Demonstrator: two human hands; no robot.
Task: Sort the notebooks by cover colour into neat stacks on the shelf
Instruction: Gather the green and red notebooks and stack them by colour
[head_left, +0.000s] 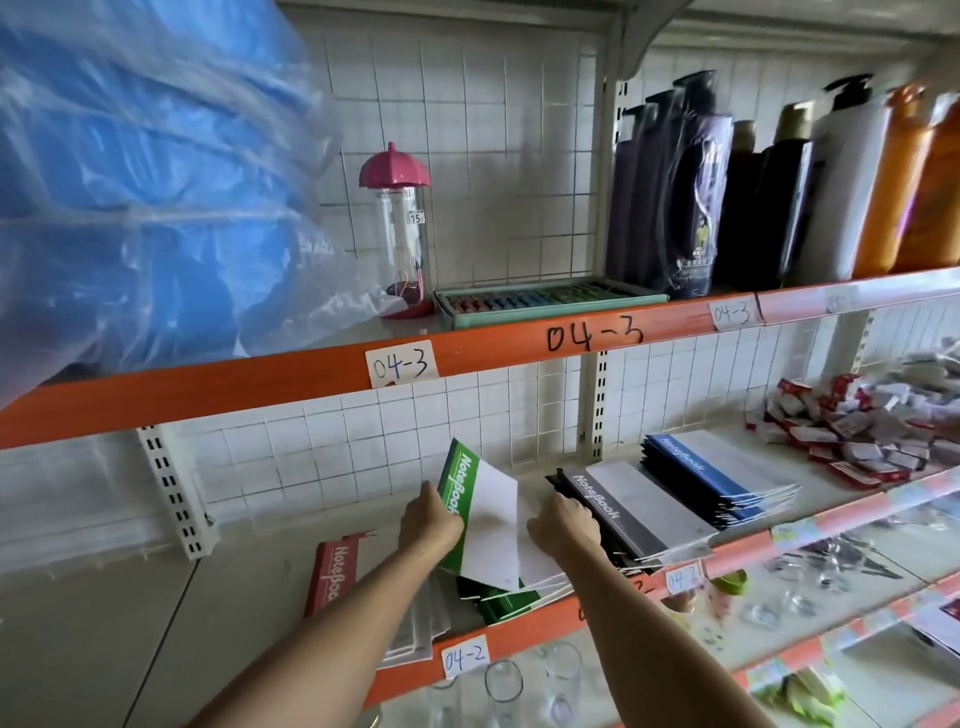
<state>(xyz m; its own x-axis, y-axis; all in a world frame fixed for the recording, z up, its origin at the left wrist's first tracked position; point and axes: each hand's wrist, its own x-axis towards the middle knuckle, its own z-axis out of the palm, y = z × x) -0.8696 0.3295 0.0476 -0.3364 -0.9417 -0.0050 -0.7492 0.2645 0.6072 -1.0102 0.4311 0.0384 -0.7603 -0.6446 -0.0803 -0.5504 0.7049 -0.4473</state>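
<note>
The green notebook (470, 512) is tilted up off the shelf (249, 571), its left edge gripped by the curled fingers of the left hand (428, 522), above more green notebooks (501, 600) lying flat. The right hand (563, 525) rests with its fingers bent at the near left edge of the black notebook stack (631, 512); whether they grip it I cannot tell. The blue stack (714, 475) lies beyond the right fingers, the red stack (335, 574) below the left ones.

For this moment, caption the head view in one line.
Left hand tilts up a green notebook while right hand rests at the grey stack.
</note>
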